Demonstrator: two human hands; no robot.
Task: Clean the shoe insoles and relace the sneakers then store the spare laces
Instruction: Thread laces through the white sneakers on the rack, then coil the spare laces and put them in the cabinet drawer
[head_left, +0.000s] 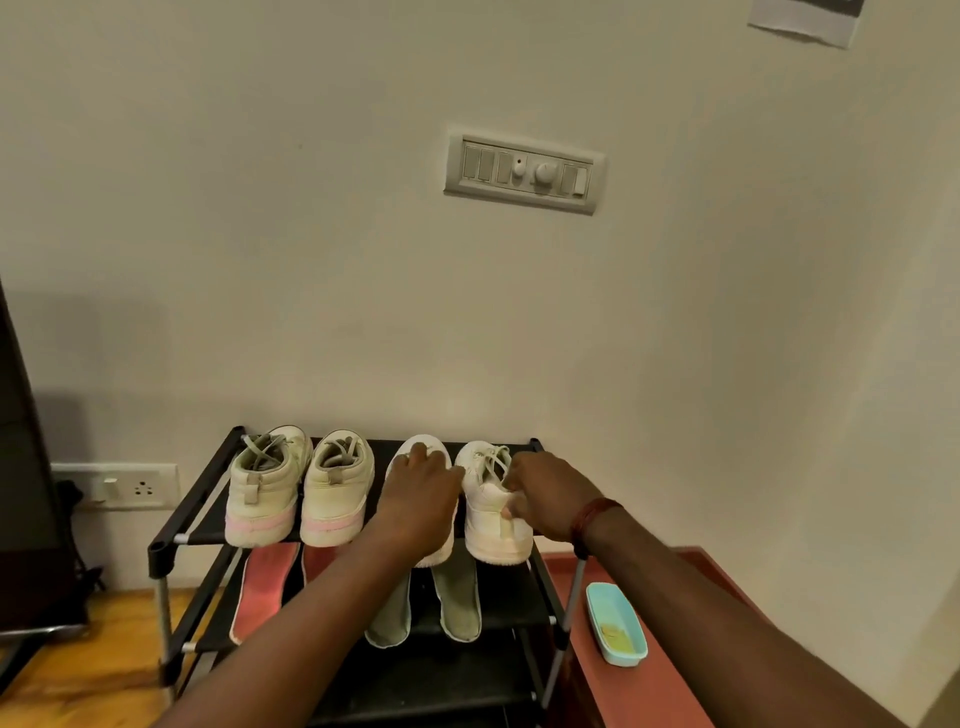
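Room: cream wall (311, 260), switch panel (523, 170).
Surface: black shoe rack (158, 556).
My left fingers (415, 460): over third sneaker (440, 552), grasp unclear.
My right fingers (519, 470): pinching fourth sneaker (493, 535).

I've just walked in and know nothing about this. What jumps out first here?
Two hands reach onto the top shelf of a black shoe rack: the left hand lies over one white sneaker, and the right hand grips the heel of the rightmost sneaker. Left of them stands a pink-soled pair, and loose insoles lie on the shelf below.
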